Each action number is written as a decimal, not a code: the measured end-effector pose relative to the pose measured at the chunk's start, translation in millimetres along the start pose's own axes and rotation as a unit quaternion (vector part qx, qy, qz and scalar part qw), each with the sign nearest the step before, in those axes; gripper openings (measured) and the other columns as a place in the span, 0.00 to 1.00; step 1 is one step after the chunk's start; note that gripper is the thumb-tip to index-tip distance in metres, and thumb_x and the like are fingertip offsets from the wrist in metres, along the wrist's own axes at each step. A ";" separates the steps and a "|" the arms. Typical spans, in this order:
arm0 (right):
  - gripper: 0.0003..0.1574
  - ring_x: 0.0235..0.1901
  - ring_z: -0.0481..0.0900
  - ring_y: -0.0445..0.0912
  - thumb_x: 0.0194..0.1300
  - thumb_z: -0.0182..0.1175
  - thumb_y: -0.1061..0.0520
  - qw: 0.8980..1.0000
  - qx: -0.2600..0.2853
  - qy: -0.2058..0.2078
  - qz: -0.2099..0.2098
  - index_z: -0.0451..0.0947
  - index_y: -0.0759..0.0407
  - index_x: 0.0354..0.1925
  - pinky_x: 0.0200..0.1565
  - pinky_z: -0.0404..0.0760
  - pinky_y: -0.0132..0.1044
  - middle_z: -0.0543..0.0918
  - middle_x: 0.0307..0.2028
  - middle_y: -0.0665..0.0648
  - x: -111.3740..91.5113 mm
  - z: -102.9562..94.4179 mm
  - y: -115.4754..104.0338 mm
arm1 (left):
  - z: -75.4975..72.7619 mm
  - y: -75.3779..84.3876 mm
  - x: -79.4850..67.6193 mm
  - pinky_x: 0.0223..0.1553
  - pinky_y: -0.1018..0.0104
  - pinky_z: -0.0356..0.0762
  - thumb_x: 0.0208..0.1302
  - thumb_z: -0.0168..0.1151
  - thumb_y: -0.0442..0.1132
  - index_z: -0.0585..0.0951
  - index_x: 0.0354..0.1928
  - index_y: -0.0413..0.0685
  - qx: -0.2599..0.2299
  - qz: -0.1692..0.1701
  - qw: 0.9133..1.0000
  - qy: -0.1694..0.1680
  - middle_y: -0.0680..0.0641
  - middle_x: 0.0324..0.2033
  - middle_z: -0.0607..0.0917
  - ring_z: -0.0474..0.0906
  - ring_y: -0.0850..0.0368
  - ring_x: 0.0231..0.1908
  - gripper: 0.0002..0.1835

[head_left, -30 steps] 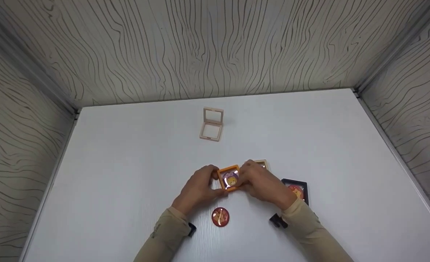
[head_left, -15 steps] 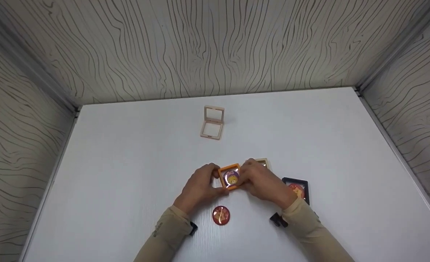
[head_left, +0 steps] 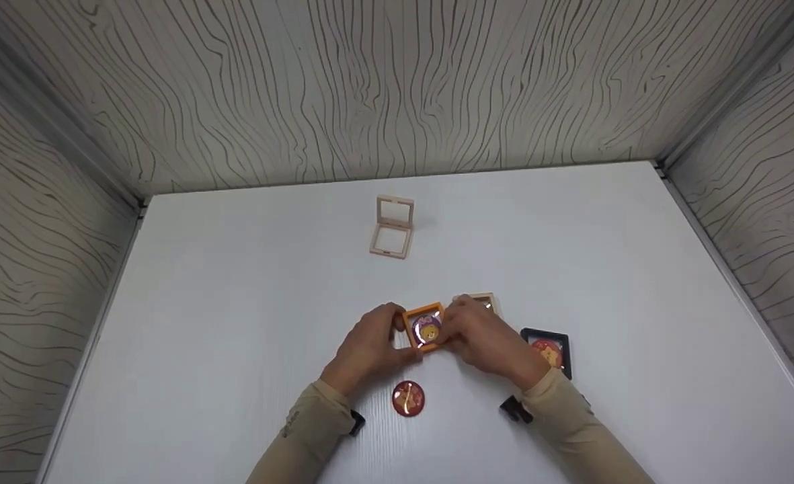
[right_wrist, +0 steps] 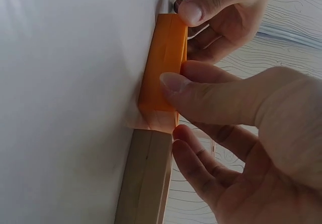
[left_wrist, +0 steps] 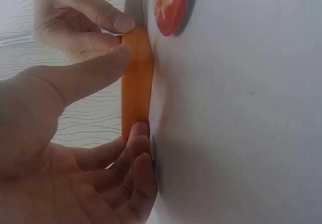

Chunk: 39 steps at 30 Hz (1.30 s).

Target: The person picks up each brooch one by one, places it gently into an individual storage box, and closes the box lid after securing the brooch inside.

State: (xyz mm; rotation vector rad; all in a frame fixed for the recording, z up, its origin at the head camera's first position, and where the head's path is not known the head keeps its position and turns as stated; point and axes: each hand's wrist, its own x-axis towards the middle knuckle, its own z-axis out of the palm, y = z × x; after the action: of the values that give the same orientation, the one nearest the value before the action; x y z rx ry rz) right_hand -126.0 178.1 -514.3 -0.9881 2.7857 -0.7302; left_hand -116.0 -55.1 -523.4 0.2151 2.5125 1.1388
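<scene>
An orange square display frame (head_left: 424, 327) with a clear window lies between my two hands. Inside it shows a round purple badge with a yellow bear. My left hand (head_left: 368, 346) grips the frame's left side, its thumb at the near corner and fingers at the far one. From the right, my right hand (head_left: 484, 336) pinches the near right corner with thumb and forefinger. In the right wrist view its other fingertips (right_wrist: 183, 148) are right at a beige frame (right_wrist: 146, 176) beside the orange one. Part of that beige frame is hidden under the right hand in the head view.
A round red badge (head_left: 408, 398) lies on the white table (head_left: 235, 302) between the forearms. To the right, a black frame (head_left: 548, 349) holding a red badge is partly covered by the right sleeve. An unfolded beige frame (head_left: 391, 228) stands farther back, its lid upright.
</scene>
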 end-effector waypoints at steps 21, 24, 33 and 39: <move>0.11 0.46 0.81 0.36 0.76 0.66 0.55 0.990 0.125 -0.065 0.016 0.88 0.53 0.54 0.51 0.86 0.37 0.87 0.50 0.47 -34.6 9.7 -44.2 | -69.5 -18.8 73.2 0.55 0.53 0.83 0.74 0.69 0.46 0.74 0.70 0.45 -0.065 -0.020 0.992 0.103 0.45 0.61 0.81 0.81 0.50 0.56 0.28; 0.12 0.45 0.82 0.37 0.76 0.67 0.54 0.994 0.086 -0.068 0.006 0.88 0.55 0.53 0.50 0.85 0.39 0.86 0.49 0.49 -38.1 15.5 -51.5 | -73.5 -20.9 92.0 0.54 0.54 0.83 0.77 0.66 0.45 0.72 0.72 0.44 -0.082 -0.008 0.990 0.117 0.44 0.63 0.80 0.81 0.49 0.56 0.27; 0.17 0.36 0.72 0.35 0.74 0.69 0.49 0.995 0.030 -0.082 0.044 0.86 0.55 0.55 0.40 0.79 0.33 0.79 0.42 0.46 -40.6 29.7 -70.3 | -78.1 -16.8 136.8 0.58 0.54 0.82 0.81 0.57 0.40 0.65 0.77 0.41 -0.080 0.006 0.989 0.122 0.41 0.71 0.74 0.79 0.48 0.59 0.29; 0.18 0.36 0.71 0.36 0.72 0.70 0.48 0.997 0.001 -0.066 0.042 0.85 0.57 0.53 0.38 0.78 0.33 0.78 0.41 0.48 -39.2 36.0 -72.7 | -75.7 -17.8 151.9 0.72 0.52 0.72 0.81 0.55 0.38 0.65 0.78 0.46 -0.078 -0.001 0.988 0.132 0.43 0.74 0.72 0.74 0.49 0.67 0.27</move>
State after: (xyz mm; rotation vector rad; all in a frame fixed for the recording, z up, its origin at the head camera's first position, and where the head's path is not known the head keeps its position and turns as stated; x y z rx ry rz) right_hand -45.0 138.5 -514.5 -0.8794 2.6929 -0.6330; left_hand -285.2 -75.7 -532.1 0.0207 2.6291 1.4387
